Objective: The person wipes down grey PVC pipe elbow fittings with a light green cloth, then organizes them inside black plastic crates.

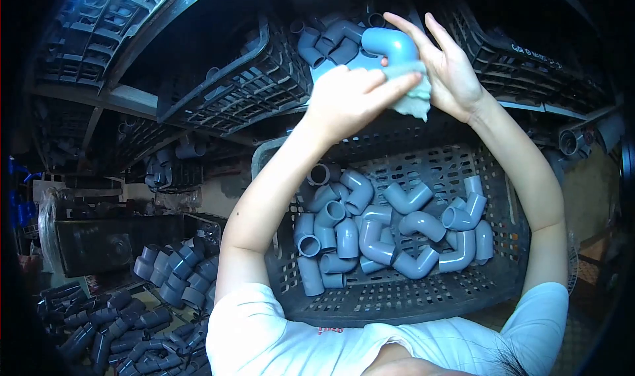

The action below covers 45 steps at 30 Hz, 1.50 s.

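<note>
A grey-blue pipe elbow (390, 43) is up at the top centre, between my two hands. My left hand (350, 98) has its fingers closed on a pale green cloth (413, 98), which lies against the elbow's lower end. On the elbow's right side is my right hand (453, 68), its fingers stretched upward and apart, the palm side against the elbow. Below both hands, a black perforated crate (397, 303) holds several loose elbows (423, 225).
Behind the hands, black crates (245, 91) with more elbows stand on a rack, another crate (522, 58) at the upper right. Piles of grey fittings (175, 270) lie at the lower left, near a dark box (119, 244).
</note>
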Motion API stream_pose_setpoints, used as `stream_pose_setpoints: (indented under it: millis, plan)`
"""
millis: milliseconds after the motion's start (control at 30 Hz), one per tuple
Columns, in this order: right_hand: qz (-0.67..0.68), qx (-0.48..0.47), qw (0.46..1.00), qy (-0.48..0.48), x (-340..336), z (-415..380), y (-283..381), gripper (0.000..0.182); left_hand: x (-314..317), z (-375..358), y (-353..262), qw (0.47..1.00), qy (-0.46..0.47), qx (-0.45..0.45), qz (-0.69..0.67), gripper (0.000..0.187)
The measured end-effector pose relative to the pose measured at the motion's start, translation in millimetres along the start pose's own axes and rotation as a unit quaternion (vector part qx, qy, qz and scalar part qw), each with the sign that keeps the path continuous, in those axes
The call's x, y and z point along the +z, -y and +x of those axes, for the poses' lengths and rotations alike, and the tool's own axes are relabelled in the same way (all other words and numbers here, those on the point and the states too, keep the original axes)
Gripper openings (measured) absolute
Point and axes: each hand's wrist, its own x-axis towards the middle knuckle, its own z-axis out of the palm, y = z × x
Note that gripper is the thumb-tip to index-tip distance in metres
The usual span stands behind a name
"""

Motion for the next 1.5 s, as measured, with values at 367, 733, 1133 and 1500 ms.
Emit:
stream_pose_setpoints:
  millis: [367, 733, 1133, 1500]
  plan:
    - [-0.061, 0.009, 0.998, 0.008, -3.7, -0.5, -2.4, 0.097, 11.4, -2.6, -11.7, 0.999, -0.02, -0.015, 0.024, 0.051]
    - [-0.005, 0.004, 1.0, -0.023, -23.4, 5.7, -1.2, 0.046, 9.3, -2.4, -1.0, 0.996, -0.078, -0.02, 0.044, 0.051]
    - [0.02, 0.043, 0.999, 0.012, -8.4, 4.8, -5.9, 0.036, 8.0, -0.6, -2.9, 0.991, -0.118, -0.053, 0.029, 0.051]
    - [-0.068, -0.011, 0.996, -0.049, 2.3, -1.8, -4.0, 0.073, 10.5, -3.2, 5.3, 0.99, -0.083, -0.094, 0.058, 0.051]
